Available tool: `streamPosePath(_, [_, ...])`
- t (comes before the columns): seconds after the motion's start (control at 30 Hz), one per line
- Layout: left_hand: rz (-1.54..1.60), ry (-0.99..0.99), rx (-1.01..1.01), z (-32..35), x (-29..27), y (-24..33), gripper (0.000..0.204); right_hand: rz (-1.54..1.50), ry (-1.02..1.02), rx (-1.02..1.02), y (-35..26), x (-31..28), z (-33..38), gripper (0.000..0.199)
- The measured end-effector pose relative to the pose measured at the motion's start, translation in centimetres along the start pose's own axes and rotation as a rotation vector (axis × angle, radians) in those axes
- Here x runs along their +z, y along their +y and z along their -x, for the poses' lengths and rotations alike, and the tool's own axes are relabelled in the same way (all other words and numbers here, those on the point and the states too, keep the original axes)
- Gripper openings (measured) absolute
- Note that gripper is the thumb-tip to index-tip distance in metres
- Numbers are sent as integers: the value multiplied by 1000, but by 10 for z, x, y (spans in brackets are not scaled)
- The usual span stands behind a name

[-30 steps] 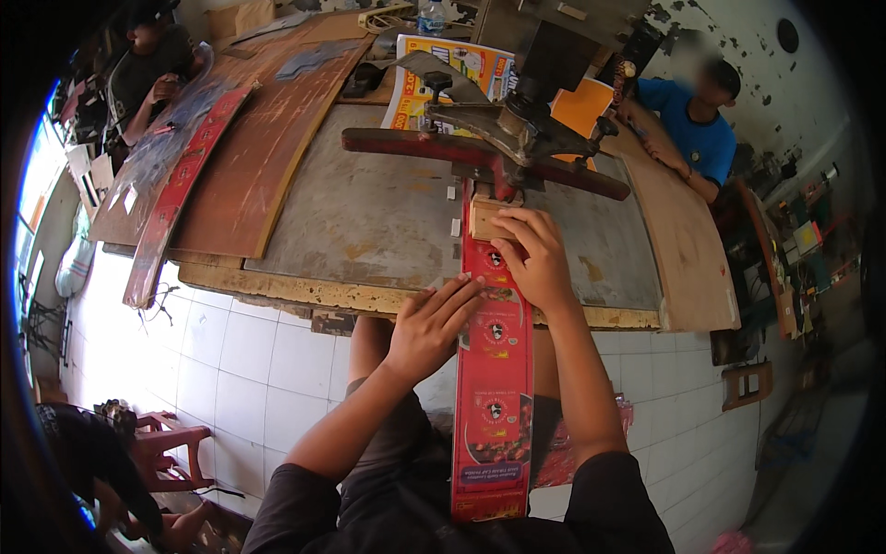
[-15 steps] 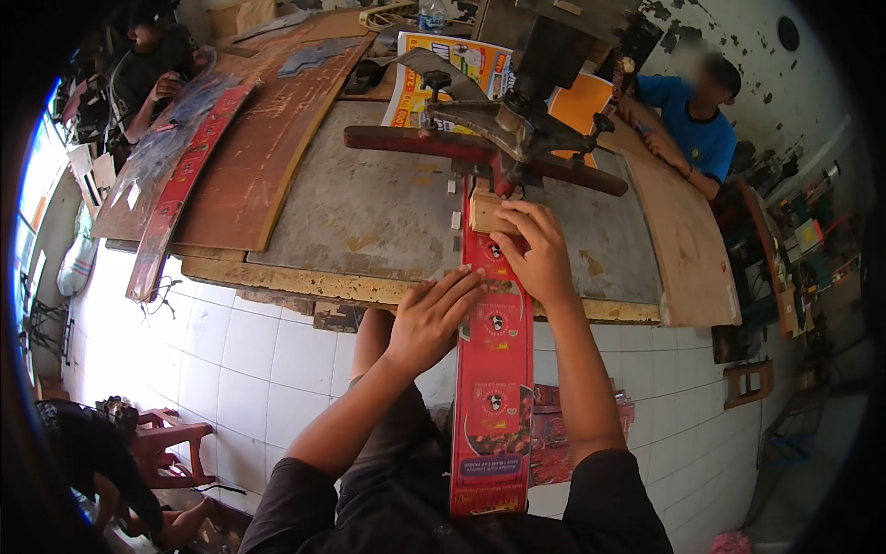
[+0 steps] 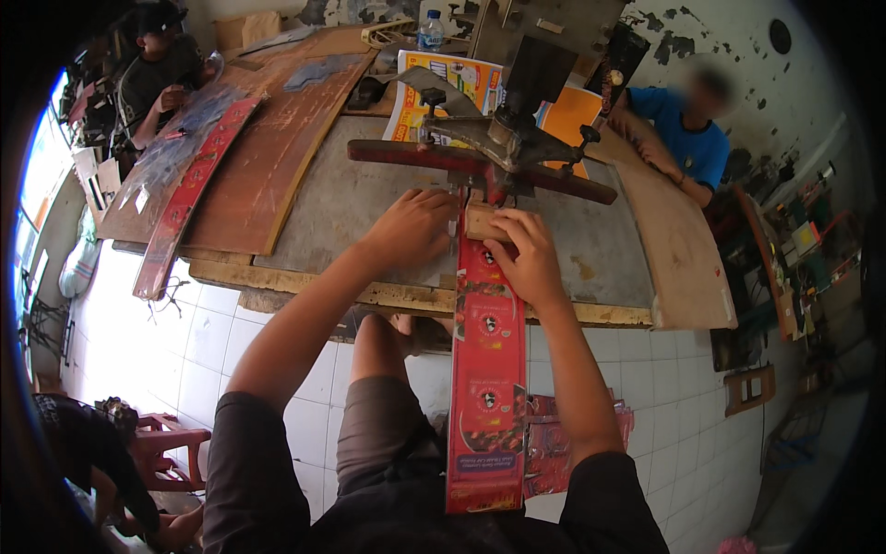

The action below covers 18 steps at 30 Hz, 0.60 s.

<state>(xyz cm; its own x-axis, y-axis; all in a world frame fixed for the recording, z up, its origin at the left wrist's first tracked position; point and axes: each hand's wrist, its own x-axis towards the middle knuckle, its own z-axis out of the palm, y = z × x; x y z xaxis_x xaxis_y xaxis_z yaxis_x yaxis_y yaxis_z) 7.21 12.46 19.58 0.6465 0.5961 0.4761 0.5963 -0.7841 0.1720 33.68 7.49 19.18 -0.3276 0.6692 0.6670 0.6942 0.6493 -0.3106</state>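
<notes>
A long red printed packaging strip (image 3: 491, 369) runs from my lap up over the table edge to a metal press (image 3: 506, 138) with a red crossbar. My right hand (image 3: 526, 254) grips a small wooden block (image 3: 480, 222) at the strip's far end, just under the press, with the thumb on the near side. To the left of the strip, my left hand (image 3: 413, 226) hovers low over the grey metal tabletop (image 3: 318, 212). Its fingers are bent together beside the strip's edge; whatever they may pinch is too small and blurred to make out.
Another red strip (image 3: 198, 194) lies on the brown board at left, by clear plastic sheets (image 3: 175, 152). Printed sheets (image 3: 443, 88) and a water bottle (image 3: 430, 32) are behind. People sit at both far corners. A red stool (image 3: 168, 452) stands on the tiled floor.
My left hand has come off the strip and moved up and left, beside its far end. My right hand stays at the wooden block. The view has shifted slightly.
</notes>
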Motion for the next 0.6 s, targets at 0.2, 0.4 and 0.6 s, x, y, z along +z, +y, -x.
streamPosePath(0.2, [44, -20, -37, 0, 14, -5, 51, 0, 0, -19, 2, 0, 1, 31])
streamPosePath(0.4, [72, -15, -37, 1, 16, -6, 55, -9, 0, -29, -2, -2, 1, 31])
streamPosePath(0.6, [10, 61, -4, 4, 14, -6, 49, 44, 20, -23, 1, 0, 2, 34])
